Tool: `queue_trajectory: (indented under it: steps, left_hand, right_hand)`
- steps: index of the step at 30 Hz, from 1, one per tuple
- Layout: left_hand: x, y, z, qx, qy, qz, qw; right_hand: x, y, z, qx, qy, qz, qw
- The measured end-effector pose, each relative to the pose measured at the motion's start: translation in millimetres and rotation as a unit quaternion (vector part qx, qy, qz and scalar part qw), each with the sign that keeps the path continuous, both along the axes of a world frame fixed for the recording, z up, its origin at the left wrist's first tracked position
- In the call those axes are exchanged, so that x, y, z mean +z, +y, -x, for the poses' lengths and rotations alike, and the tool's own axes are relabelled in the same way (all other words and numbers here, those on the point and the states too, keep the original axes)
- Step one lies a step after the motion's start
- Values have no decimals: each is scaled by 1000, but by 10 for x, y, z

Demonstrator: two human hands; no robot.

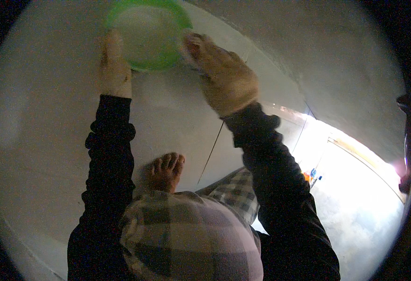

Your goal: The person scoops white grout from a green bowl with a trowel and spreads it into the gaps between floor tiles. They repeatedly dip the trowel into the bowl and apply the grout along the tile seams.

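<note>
Checked knee [191, 239] up close, and left hand [115, 65] and right hand [229, 79] flank a probably light, stiff, green-rimmed round item [156, 63], grips too blurred to call, opposite edges likely safest!

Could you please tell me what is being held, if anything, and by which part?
Apparently a round green thing, by its rim: left hand at left, blurred right hand at right.

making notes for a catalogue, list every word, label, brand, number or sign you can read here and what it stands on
No text is readable.
The round green-rimmed thing, dark sleeves and checked cloth show no lettering I can make out.
The small blue thing at the right is too small and blurred to tell.
</note>
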State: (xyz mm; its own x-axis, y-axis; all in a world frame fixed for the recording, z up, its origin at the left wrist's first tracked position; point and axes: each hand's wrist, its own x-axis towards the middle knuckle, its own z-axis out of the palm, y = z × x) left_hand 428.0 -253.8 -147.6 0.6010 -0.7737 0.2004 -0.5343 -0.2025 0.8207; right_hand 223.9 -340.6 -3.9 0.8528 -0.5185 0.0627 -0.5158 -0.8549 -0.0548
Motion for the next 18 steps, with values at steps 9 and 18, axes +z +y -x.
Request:
queue_trajectory:
  steps: [9,18]
  left_hand:
    - [89,45,66,29,-18,26,999]
    - [562,102,192,-1,220,-11,975]
  right_hand:
    - [122,611,194,-21,167,-173,970]
    - [528,158,433,-228,89,-345,906]
